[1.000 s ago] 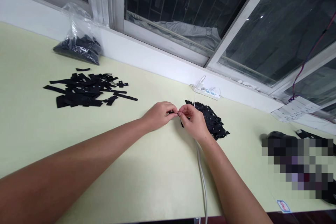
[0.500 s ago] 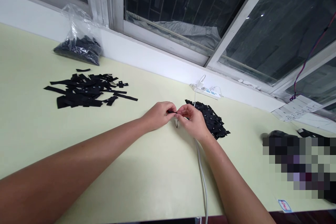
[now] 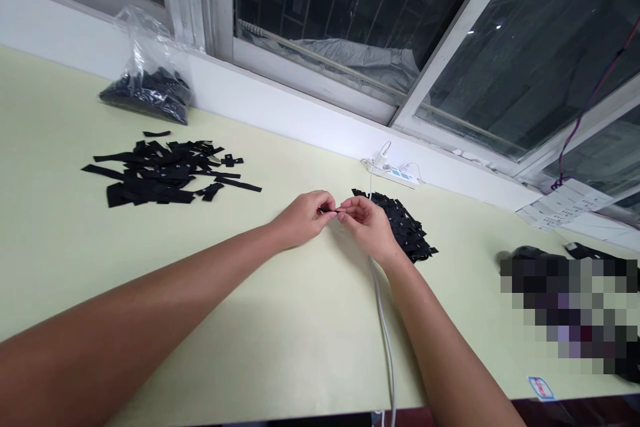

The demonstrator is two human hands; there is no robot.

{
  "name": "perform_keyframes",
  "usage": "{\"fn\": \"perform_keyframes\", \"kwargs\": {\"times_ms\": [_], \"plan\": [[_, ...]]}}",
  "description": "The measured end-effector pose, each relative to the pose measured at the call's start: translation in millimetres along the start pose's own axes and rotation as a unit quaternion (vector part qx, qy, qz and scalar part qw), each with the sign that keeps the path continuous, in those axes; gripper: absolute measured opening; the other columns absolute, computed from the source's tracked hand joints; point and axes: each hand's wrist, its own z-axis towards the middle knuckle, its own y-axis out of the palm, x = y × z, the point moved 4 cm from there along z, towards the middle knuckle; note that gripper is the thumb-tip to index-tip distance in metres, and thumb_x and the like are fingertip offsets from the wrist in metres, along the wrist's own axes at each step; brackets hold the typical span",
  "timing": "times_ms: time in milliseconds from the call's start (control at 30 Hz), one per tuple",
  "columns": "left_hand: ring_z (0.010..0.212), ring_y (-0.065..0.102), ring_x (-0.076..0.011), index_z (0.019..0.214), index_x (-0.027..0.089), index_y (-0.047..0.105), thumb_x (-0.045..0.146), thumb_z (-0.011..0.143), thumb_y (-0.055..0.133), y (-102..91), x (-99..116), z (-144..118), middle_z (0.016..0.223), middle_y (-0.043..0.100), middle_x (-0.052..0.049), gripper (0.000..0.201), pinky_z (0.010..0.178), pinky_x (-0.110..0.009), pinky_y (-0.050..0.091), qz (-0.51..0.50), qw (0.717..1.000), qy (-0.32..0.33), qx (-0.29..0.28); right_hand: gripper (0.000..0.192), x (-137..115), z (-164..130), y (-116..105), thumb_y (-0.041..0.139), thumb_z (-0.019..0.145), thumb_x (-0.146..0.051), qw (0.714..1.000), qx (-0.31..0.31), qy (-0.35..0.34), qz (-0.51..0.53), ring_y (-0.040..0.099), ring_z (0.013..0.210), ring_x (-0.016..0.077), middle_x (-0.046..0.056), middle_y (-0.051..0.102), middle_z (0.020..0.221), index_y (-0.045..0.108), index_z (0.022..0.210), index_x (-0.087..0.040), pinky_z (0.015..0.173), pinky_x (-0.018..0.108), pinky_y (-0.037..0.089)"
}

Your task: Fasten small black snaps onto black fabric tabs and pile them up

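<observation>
Between my two hands, over the middle of the table, is a small black fabric strip (image 3: 328,211), mostly covered by fingers. My left hand (image 3: 305,219) pinches one end of it, thumb against forefinger. The other end is in the fingertips of my right hand (image 3: 369,227), just beside the left. Behind and right of my right hand lies a heap of black fabric strips (image 3: 407,230) with small light marks. A looser pile of black strips (image 3: 155,173) spreads over the table at the left.
A clear plastic bag (image 3: 150,83) of black pieces stands against the wall at the back left. A white power strip (image 3: 395,175) sits by the wall, and a cable (image 3: 383,320) runs down the table (image 3: 280,347). A blurred dark object (image 3: 540,267) is at the right.
The dark end that hung below my fingertips is no longer visible. Both hands stay nearly in place, still pinching the strip; the piles have not changed.
</observation>
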Motion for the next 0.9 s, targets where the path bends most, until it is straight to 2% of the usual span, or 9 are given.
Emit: {"fn": "perform_keyframes", "kwargs": {"times_ms": [133,267,333,433,533,633,700,800,900], "plan": [[0.078,0.06,-0.0153,0.086,0.02,0.058,0.026,0.087,0.058,0.6,-4.0,1.5,0.082,0.064,0.0,0.006,0.074,-0.031,0.049,-0.033,0.999,-0.024,0.009,0.027,0.1,0.9,-1.5,0.072,0.076,-0.037,1.0,0.013,-0.001,-0.006,0.067,0.079,0.0161,0.005,0.069,0.087,0.062,0.092,-0.019,0.077,0.032,0.055],[0.086,0.063,-0.0163,0.096,0.02,0.061,0.029,0.086,0.061,1.6,-6.6,1.4,0.092,0.068,-0.002,0.013,0.075,-0.03,0.05,-0.066,0.997,-0.035,0.014,0.032,-3.3,3.2,-10.5,0.072,0.074,-0.042,0.999,0.04,0.021,0.023,0.064,0.069,0.0148,0.004,0.067,0.085,0.062,0.093,-0.019,0.066,0.031,0.055],[0.09,0.063,-0.0168,0.101,0.021,0.062,0.03,0.087,0.061,2.8,-7.4,1.0,0.097,0.068,-0.003,0.017,0.074,-0.03,0.051,-0.074,0.997,-0.037,0.003,0.034,-3.6,4.5,-26.3,0.073,0.072,-0.043,0.996,0.067,0.047,0.033,0.062,0.063,0.0142,0.003,0.066,0.081,0.063,0.093,-0.018,0.059,0.029,0.053],[0.092,0.063,-0.0173,0.104,0.021,0.062,0.031,0.087,0.06,2.9,-9.6,0.4,0.105,0.067,-0.005,0.02,0.076,-0.031,0.052,-0.063,0.997,-0.046,-0.001,0.033,3.3,3.8,-67.2,0.073,0.069,-0.043,0.986,0.141,0.091,-0.015,0.058,0.06,0.0138,0.001,0.063,0.071,0.066,0.091,-0.018,0.055,0.027,0.048],[0.091,0.063,-0.0175,0.101,0.021,0.062,0.03,0.088,0.058,1.0,-11.5,0.2,0.104,0.067,-0.005,0.016,0.077,-0.033,0.052,-0.041,0.997,-0.057,0.013,0.024,20.4,-1.0,-110.9,0.068,0.069,-0.04,0.953,0.214,0.146,-0.158,0.054,0.06,0.0151,0.003,0.065,0.072,0.069,0.08,-0.018,0.056,0.029,0.043],[0.088,0.063,-0.0176,0.1,0.021,0.062,0.029,0.089,0.056,-0.6,-11.5,0.2,0.101,0.067,-0.005,0.015,0.076,-0.033,0.052,-0.025,0.997,-0.063,0.02,0.023,39.9,-5.5,-135.8,0.065,0.069,-0.04,0.912,0.235,0.191,-0.278,0.058,0.068,0.0209,0.007,0.069,0.079,0.07,0.078,-0.019,0.065,0.036,0.045],[0.084,0.063,-0.0173,0.1,0.021,0.062,0.03,0.089,0.056,-1.6,-10.9,-0.1,0.1,0.067,-0.005,0.016,0.075,-0.034,0.052,-0.016,0.997,-0.067,0.023,0.026,47.6,-7.8,-143.1,0.064,0.069,-0.039,0.888,0.266,0.201,-0.316,0.06,0.077,0.0252,0.011,0.07,0.087,0.071,0.085,-0.019,0.073,0.04,0.046],[0.079,0.062,-0.0164,0.099,0.021,0.062,0.03,0.089,0.055,-2.7,-9.4,-0.5,0.101,0.067,-0.005,0.016,0.074,-0.034,0.052,-0.003,0.997,-0.071,0.023,0.035,46.0,-10.5,-145.7,0.06,0.074,-0.039,0.851,0.347,0.178,-0.352,0.061,0.093,0.0304,0.016,0.067,0.104,0.068,0.101,-0.018,0.085,0.046,0.046],[0.079,0.062,-0.0165,0.097,0.021,0.063,0.029,0.089,0.054,-3.6,-7.3,-0.7,0.101,0.068,-0.005,0.014,0.075,-0.034,0.052,0.001,0.997,-0.067,0.024,0.038,33.2,-11.5,-141.4,0.055,0.079,-0.04,0.838,0.398,0.129,-0.35,0.059,0.101,0.0319,0.018,0.063,0.111,0.065,0.107,-0.017,0.09,0.048,0.045]]}}
